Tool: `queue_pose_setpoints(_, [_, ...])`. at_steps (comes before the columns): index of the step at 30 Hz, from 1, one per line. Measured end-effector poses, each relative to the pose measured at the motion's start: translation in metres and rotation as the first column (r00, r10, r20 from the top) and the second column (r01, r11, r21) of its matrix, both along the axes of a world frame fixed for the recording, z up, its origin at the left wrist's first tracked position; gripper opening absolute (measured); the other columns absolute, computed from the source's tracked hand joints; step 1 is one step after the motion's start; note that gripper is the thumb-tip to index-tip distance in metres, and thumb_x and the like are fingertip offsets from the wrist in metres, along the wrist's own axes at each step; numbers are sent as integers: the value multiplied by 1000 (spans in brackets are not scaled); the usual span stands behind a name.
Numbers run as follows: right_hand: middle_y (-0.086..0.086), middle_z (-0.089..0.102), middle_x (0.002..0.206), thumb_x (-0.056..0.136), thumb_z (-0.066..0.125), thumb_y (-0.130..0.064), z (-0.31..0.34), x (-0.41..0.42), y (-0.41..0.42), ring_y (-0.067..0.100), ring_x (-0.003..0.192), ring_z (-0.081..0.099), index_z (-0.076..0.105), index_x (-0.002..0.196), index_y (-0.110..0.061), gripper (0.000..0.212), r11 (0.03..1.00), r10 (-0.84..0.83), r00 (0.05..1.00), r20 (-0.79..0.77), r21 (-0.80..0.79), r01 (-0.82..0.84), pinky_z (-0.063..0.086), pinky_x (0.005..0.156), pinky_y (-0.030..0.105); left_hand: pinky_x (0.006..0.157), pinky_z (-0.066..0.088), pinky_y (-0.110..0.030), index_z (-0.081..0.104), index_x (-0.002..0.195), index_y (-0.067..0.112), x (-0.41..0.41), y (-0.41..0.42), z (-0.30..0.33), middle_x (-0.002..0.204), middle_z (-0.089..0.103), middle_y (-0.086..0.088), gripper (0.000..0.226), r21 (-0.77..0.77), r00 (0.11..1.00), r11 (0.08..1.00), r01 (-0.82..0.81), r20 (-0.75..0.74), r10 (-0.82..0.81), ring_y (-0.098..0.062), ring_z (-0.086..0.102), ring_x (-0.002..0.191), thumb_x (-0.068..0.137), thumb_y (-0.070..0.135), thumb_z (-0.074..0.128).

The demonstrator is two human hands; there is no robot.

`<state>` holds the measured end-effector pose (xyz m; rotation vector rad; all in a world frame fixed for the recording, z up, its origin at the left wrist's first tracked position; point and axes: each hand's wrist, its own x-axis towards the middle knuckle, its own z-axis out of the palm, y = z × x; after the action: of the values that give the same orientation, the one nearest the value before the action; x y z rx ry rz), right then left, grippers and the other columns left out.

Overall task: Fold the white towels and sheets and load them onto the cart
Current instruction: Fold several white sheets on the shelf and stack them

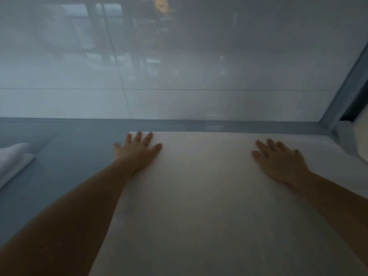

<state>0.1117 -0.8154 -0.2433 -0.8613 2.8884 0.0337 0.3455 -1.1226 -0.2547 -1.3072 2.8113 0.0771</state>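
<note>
Both hands lie flat with the fingers spread, palms down, and they grasp nothing; they only press on the white sheet [199, 196]. The left hand [137, 150] rests at the sheet's far left corner, the right hand [280, 160] near its far right side. The sheet lies smooth on a blue-grey table [69, 140]. To the left, apart from the sheet, a folded white towel [14, 158] lies on the same table. At the right edge another white cloth [361, 140] shows partly. Behind the table stands a pale glossy wall [179, 76] with blurred reflections.
</note>
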Motion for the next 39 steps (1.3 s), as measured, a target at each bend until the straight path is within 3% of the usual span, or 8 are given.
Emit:
queue_pose_setpoints(8, [-13, 5, 160, 100, 16, -50, -10, 132, -157, 9, 147, 3, 11, 150, -40, 51, 764, 625, 780, -45, -170, -622, 1, 117, 51, 114, 0, -56, 6, 150, 41, 1, -12, -13, 161, 4, 1, 66, -48, 997, 999, -7, -74, 3, -25, 1, 148, 90, 67, 12])
queue_pose_setpoints(15, [-6, 4, 161, 97, 14, -58, -6, 9, -117, 20, 147, 8, 7, 151, -36, 59, 954, 298, 954, -41, -23, -299, 9, 117, 51, 113, 2, -58, 24, 148, 36, 4, -6, -6, 158, 22, -1, 60, -66, 995, 998, -16, -102, 9, -24, 16, 146, 94, 61, 17])
queue_pose_setpoints(20, [-4, 6, 161, 100, 18, -51, -3, 0, -69, 21, 148, 4, 14, 151, -35, 54, 989, 121, 975, -188, -65, -135, 5, 114, 62, 113, 19, -54, 63, 100, 19, -7, 54, 13, 108, 64, -3, 29, -315, 979, 947, 66, -165, -123, -24, 59, 105, 98, 30, 36])
queue_pose_setpoints(24, [-11, 0, 160, 97, 16, -58, -8, 28, -69, 12, 147, -1, 9, 150, -43, 55, 892, 439, 898, -27, -110, -439, 0, 116, 53, 108, 15, -60, 46, 131, 29, -49, 162, 9, 144, 42, -6, 60, 4, 919, 950, 311, -257, -300, -29, 31, 138, 86, 58, 20])
queue_pose_setpoints(27, [-10, -4, 160, 95, 14, -64, -4, -32, -11, 14, 147, 0, 4, 150, -41, 61, 979, 199, 980, 11, -48, -198, 1, 117, 53, 107, -4, -67, 8, 150, 36, -56, 200, -7, 161, 5, -6, 80, -5, 946, 954, 301, -128, -299, -34, -2, 147, 80, 74, 10])
queue_pose_setpoints(32, [2, 9, 161, 98, 12, -54, 2, -64, 75, 25, 145, 13, 19, 149, -29, 57, 930, -250, 964, 93, -253, 266, 5, 114, 59, 109, 3, -67, 10, 150, 35, -55, 204, -5, 161, 9, -1, 71, -72, 930, 934, 350, -90, -356, -31, 3, 147, 88, 69, 13])
queue_pose_setpoints(34, [2, 9, 161, 101, 10, -48, 2, -28, 65, 21, 142, 18, 23, 146, -31, 50, 894, -4, 996, 91, -446, 44, 9, 113, 55, 112, 9, -63, 21, 149, 34, -57, 210, 0, 159, 18, 3, 59, -69, 894, 902, 426, -119, -432, -24, 10, 147, 95, 59, 20])
queue_pose_setpoints(39, [-12, 1, 160, 91, 12, -67, -20, 52, 52, 14, 147, -1, 5, 149, -44, 62, 920, 356, 931, -80, -146, -364, -2, 116, 53, 117, 4, -52, 11, 150, 40, -44, 223, 0, 161, 6, 11, 55, 5, 927, 938, 347, -154, -342, -14, 2, 148, 98, 55, 19])
